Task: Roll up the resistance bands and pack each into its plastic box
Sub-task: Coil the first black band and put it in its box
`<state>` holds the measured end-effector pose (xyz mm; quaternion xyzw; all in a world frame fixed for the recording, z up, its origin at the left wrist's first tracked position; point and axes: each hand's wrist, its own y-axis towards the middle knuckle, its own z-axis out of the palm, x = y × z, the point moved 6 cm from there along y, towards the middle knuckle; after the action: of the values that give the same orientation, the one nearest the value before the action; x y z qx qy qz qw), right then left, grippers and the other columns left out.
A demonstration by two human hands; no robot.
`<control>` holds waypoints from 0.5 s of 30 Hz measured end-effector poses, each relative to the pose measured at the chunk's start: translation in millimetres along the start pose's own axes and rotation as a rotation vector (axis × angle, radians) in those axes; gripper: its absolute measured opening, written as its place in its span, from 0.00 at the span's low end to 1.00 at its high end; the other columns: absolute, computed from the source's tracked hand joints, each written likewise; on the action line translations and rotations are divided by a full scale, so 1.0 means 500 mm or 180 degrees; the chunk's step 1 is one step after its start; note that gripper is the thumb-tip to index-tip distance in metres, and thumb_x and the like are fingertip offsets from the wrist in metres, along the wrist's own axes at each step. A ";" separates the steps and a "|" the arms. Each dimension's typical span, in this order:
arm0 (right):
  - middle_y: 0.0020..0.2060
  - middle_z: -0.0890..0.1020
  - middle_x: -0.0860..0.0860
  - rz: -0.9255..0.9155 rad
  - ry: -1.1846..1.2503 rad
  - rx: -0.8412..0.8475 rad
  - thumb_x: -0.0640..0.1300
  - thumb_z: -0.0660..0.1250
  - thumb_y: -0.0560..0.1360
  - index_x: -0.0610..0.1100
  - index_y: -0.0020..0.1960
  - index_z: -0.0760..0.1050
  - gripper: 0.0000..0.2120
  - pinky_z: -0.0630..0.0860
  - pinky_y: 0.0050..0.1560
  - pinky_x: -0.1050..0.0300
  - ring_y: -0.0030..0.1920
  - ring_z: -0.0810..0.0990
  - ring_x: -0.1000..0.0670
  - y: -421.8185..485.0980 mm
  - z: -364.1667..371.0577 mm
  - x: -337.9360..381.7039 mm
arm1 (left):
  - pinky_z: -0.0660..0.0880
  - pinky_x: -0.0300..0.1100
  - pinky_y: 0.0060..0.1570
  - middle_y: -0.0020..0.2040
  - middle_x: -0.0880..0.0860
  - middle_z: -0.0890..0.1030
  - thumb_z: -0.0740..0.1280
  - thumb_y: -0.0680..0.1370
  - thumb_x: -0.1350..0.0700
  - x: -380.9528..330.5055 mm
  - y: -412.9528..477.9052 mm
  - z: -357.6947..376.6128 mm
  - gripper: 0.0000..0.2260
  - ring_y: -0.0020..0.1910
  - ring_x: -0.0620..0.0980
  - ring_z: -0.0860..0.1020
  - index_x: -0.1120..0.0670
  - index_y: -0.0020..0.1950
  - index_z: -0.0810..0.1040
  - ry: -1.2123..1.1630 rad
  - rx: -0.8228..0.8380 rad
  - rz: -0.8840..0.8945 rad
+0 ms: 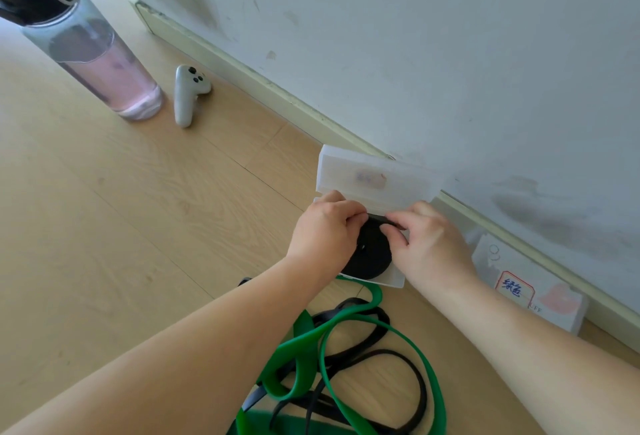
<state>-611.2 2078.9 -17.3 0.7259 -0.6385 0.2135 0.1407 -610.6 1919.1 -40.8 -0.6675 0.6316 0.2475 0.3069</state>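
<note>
Wooden floor (pixel 138 226) by a white wall (pixel 415 53): black rolled band (pixel 372 254) sits in its open plastic box (pixel 394 279).
Left hand (pixel 325 226) and right hand (pixel 426 237) both pinch its top edge; the rubber looks soft and springy, so hold the outer end or it may unwind.

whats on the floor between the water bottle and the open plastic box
In the head view, a white controller lies close beside the water bottle; from there to the open plastic box the wood floor is bare.
</note>
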 end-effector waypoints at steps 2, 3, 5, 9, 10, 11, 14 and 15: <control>0.41 0.81 0.47 0.0178 0.0171 0.0002 0.45 0.71 0.79 0.44 0.50 0.86 0.07 0.80 0.42 0.48 0.41 0.80 0.42 0.007 0.008 -0.014 | 0.73 0.42 0.48 0.46 0.49 0.80 0.70 0.81 0.55 0.004 0.005 -0.002 0.07 0.50 0.52 0.77 0.52 0.50 0.88 -0.0040 0.0008 -0.0221; 0.37 0.81 0.49 0.0323 0.0258 0.0057 0.47 0.70 0.79 0.46 0.49 0.86 0.07 0.80 0.40 0.51 0.38 0.79 0.44 0.009 0.012 -0.022 | 0.72 0.41 0.47 0.46 0.48 0.80 0.70 0.80 0.54 0.003 0.008 -0.003 0.06 0.49 0.51 0.77 0.51 0.50 0.88 -0.0017 0.0006 -0.0308; 0.29 0.78 0.53 0.0720 0.0440 0.0222 0.51 0.68 0.80 0.50 0.47 0.86 0.09 0.75 0.34 0.56 0.33 0.76 0.47 0.010 0.022 -0.038 | 0.74 0.42 0.47 0.45 0.47 0.81 0.71 0.80 0.52 0.004 0.015 -0.004 0.06 0.48 0.50 0.78 0.51 0.48 0.88 0.0011 -0.0022 -0.0456; 0.28 0.76 0.56 0.1101 0.0555 0.0398 0.57 0.66 0.80 0.54 0.49 0.85 0.11 0.67 0.32 0.60 0.34 0.77 0.48 0.005 0.036 -0.052 | 0.80 0.47 0.46 0.43 0.48 0.83 0.73 0.79 0.49 0.014 0.017 -0.004 0.07 0.45 0.49 0.80 0.51 0.45 0.87 0.0021 -0.0031 -0.0696; 0.28 0.76 0.56 0.1146 0.0527 0.0451 0.58 0.66 0.80 0.55 0.49 0.84 0.11 0.67 0.32 0.60 0.34 0.77 0.48 0.004 0.037 -0.052 | 0.81 0.48 0.47 0.43 0.48 0.83 0.72 0.79 0.48 0.014 0.016 -0.002 0.08 0.46 0.50 0.80 0.50 0.45 0.87 0.0093 0.0002 -0.0704; 0.29 0.76 0.56 0.1179 0.0496 0.0513 0.58 0.66 0.80 0.55 0.48 0.84 0.11 0.67 0.32 0.61 0.34 0.78 0.48 0.005 0.036 -0.050 | 0.81 0.49 0.47 0.43 0.47 0.83 0.71 0.79 0.48 0.014 0.016 0.000 0.08 0.47 0.50 0.80 0.50 0.46 0.87 0.0159 0.0029 -0.0711; 0.27 0.76 0.54 0.1194 0.0331 0.0588 0.55 0.64 0.81 0.53 0.44 0.83 0.13 0.67 0.31 0.61 0.33 0.78 0.46 0.011 0.029 -0.037 | 0.80 0.49 0.46 0.43 0.47 0.82 0.69 0.80 0.46 0.009 0.018 0.002 0.10 0.48 0.51 0.79 0.49 0.46 0.86 0.0266 0.0047 -0.0767; 0.27 0.76 0.54 0.1115 0.0265 0.0547 0.53 0.64 0.81 0.52 0.43 0.83 0.12 0.67 0.31 0.61 0.33 0.77 0.46 0.011 0.025 -0.028 | 0.80 0.48 0.45 0.43 0.48 0.82 0.68 0.81 0.46 0.008 0.020 0.002 0.10 0.47 0.51 0.79 0.49 0.46 0.86 0.0316 0.0041 -0.0779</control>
<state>-616.4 2084.4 -35.4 0.6037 -0.7280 0.3183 0.0652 -620.0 1916.7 -45.3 -0.7490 0.5614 0.1709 0.3075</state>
